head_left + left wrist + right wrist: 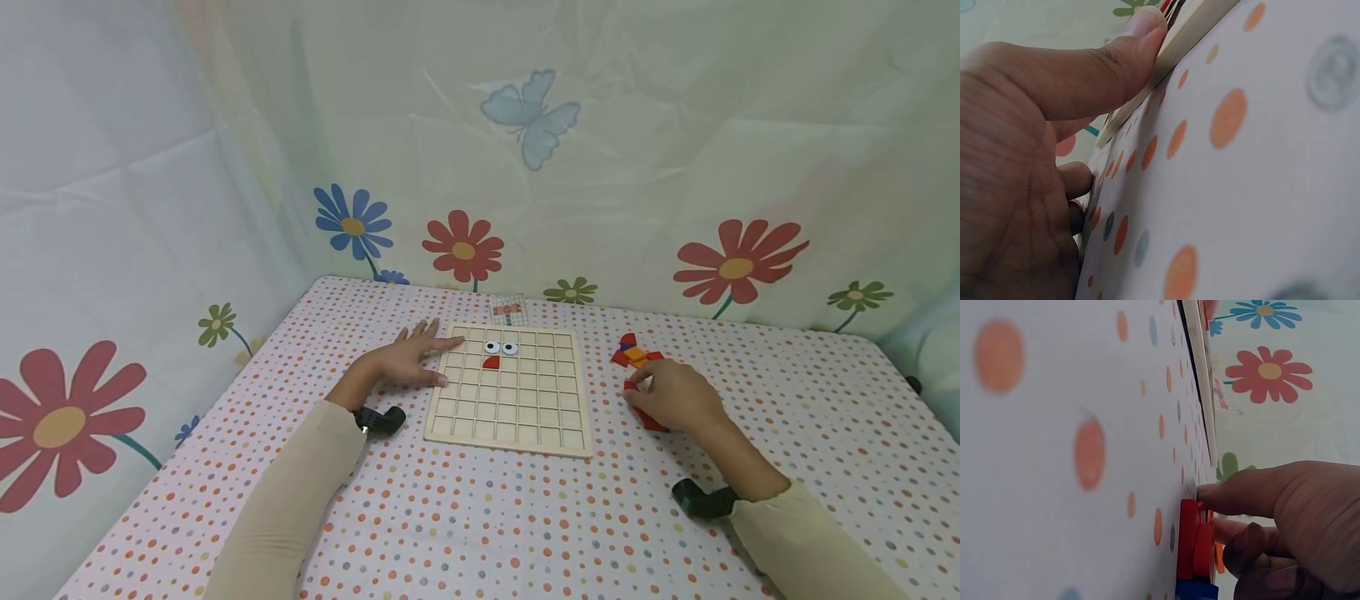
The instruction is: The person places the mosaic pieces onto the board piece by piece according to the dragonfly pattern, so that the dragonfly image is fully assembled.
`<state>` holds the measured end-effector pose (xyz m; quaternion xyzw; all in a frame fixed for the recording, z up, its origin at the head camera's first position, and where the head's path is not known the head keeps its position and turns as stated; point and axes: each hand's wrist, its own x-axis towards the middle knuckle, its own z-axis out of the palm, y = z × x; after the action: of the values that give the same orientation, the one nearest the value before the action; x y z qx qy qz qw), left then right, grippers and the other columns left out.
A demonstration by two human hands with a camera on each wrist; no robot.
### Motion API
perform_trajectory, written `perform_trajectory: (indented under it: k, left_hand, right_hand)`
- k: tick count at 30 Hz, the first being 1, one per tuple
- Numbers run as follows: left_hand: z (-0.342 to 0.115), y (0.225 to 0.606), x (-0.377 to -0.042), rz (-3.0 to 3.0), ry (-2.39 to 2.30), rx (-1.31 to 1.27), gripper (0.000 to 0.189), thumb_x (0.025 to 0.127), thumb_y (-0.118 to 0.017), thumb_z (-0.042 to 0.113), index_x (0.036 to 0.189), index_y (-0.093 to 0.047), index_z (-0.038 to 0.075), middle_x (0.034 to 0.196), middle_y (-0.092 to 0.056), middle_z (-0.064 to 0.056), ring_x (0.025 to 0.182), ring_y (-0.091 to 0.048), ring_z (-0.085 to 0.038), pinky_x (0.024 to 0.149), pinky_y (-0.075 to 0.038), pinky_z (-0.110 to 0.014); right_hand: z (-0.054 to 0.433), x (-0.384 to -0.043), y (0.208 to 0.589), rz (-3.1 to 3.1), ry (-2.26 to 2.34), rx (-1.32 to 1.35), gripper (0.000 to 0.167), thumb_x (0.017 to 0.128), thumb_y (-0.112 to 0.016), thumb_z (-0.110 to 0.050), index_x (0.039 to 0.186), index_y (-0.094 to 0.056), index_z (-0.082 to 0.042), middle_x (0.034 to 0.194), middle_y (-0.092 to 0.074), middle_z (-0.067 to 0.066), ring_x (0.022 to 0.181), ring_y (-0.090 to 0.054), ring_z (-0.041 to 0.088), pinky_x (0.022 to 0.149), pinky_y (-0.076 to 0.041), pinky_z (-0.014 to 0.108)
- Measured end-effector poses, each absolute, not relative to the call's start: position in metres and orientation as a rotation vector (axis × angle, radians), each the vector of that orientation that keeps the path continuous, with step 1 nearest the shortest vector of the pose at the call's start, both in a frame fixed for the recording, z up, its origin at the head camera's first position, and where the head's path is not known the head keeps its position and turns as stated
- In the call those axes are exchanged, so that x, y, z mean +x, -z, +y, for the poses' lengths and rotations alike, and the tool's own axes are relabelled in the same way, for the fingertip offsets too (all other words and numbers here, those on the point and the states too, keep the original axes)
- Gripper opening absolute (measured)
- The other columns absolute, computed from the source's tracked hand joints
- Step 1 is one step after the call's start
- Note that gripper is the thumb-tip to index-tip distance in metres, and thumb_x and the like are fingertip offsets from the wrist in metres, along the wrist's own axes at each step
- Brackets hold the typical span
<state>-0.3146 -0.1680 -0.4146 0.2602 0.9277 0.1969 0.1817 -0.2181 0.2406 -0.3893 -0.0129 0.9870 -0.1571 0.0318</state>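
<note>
A square wooden grid board (510, 408) lies flat, with two white eye pieces (492, 347) and a red quarter-round piece (491, 362) in its upper cells. My left hand (408, 360) rests at the board's left side, fingers spread. Its thumb (1129, 69) touches the board's edge in the left wrist view. Right of the board, my right hand (675, 396) is over several red pieces (1188, 544), with a blue piece (1197, 590) beside them. Thumb and forefinger pinch at a small red piece there, partly hidden by the fingers; the other fingers are curled.
Beyond the right hand lies a loose group of red, blue and orange pieces (635, 354). A small printed card (509, 310) with a grid picture is behind the board. The dotted tablecloth (480, 517) meets a flowered curtain (600, 167) at the back.
</note>
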Motion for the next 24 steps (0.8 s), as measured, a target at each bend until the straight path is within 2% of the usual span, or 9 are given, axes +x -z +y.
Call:
perform_trajectory:
  k: [3,11,19,24]
  left_hand:
    - [-0.1684,0.4144,-0.3139,2.615,-0.563,0.742,0.081,0.087,-0.067,0.050,0.156,-0.026,0.036,0.166,0.010,-0.013,0.153,0.017,-0.033,0.121,0.011,-0.058]
    - [-0.1687,0.4135,-0.3135,2.617,-0.570,0.754,0.081,0.087,-0.067,0.051,0.156,-0.026,0.035,0.166,0.009,-0.014,0.153,0.016,-0.033,0.121,0.012,-0.058]
    - [-0.1679,0.4129,-0.3132,2.622,-0.561,0.733,0.082,0.087,-0.067,0.052,0.156,-0.026,0.036,0.166,0.009,-0.013,0.153,0.016,-0.033,0.121,0.011,-0.057]
    - [-0.1673,0.4125,-0.3133,2.622,-0.560,0.720,0.082,0.086,-0.068,0.051,0.155,-0.027,0.036,0.166,0.009,-0.013,0.153,0.016,-0.032,0.122,0.011,-0.057]
  right_hand:
    - [0.2388,-0.2173,0.3894,3.031,0.481,-0.043,0.041,0.087,-0.072,-0.027,0.113,-0.068,0.005,0.058,-0.063,0.001,0.055,-0.050,0.015,0.045,-0.040,0.025]
    - [0.2385,-0.2173,0.3903,3.061,0.509,-0.103,0.037,0.088,-0.072,-0.023,0.119,-0.069,-0.003,0.063,-0.062,0.002,0.055,-0.050,0.015,0.045,-0.037,0.026]
    - [0.2381,-0.2182,0.3914,3.059,0.465,-0.105,0.037,0.089,-0.071,-0.024,0.119,-0.069,-0.003,0.062,-0.061,0.002,0.054,-0.048,0.015,0.044,-0.035,0.025]
    - [0.2382,-0.2188,0.3914,3.067,0.426,-0.116,0.037,0.087,-0.073,-0.024,0.115,-0.070,0.000,0.068,-0.062,0.004,0.056,-0.050,0.015,0.045,-0.039,0.025]
